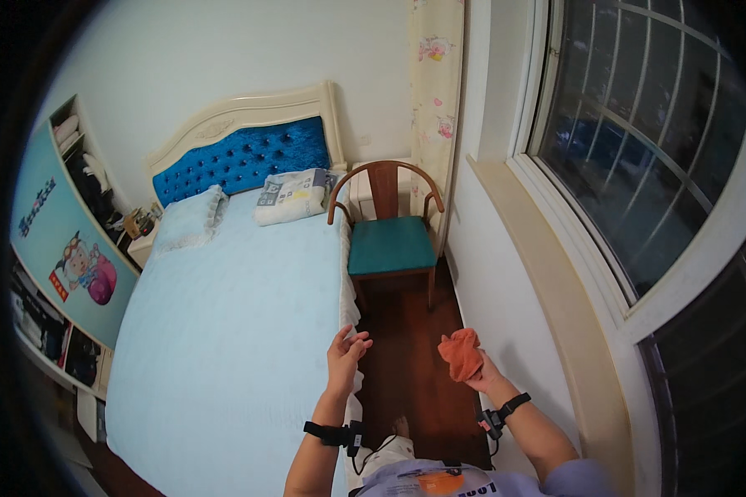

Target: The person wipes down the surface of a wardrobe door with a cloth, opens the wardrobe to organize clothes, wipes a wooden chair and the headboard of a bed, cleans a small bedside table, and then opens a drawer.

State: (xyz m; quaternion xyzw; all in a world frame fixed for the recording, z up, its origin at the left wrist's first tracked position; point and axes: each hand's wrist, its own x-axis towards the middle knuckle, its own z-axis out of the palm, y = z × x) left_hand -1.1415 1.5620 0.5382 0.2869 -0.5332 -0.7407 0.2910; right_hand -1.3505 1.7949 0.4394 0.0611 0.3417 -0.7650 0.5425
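My right hand holds a crumpled orange cloth in front of the white wall below the window. The cloth hides most of its fingers. Over the bed's right edge, my left hand is raised with nothing in it, its fingers apart and slightly curled. Each wrist wears a black strap with a small device. Ahead stands a wooden armchair with a green seat pad, close to the bed's side.
A bed with a pale blue sheet fills the left. A pillow and a folded quilt lie by its blue tufted headboard. Dark wooden floor runs between bed and wall. A beige windowsill lines the right, under a barred window.
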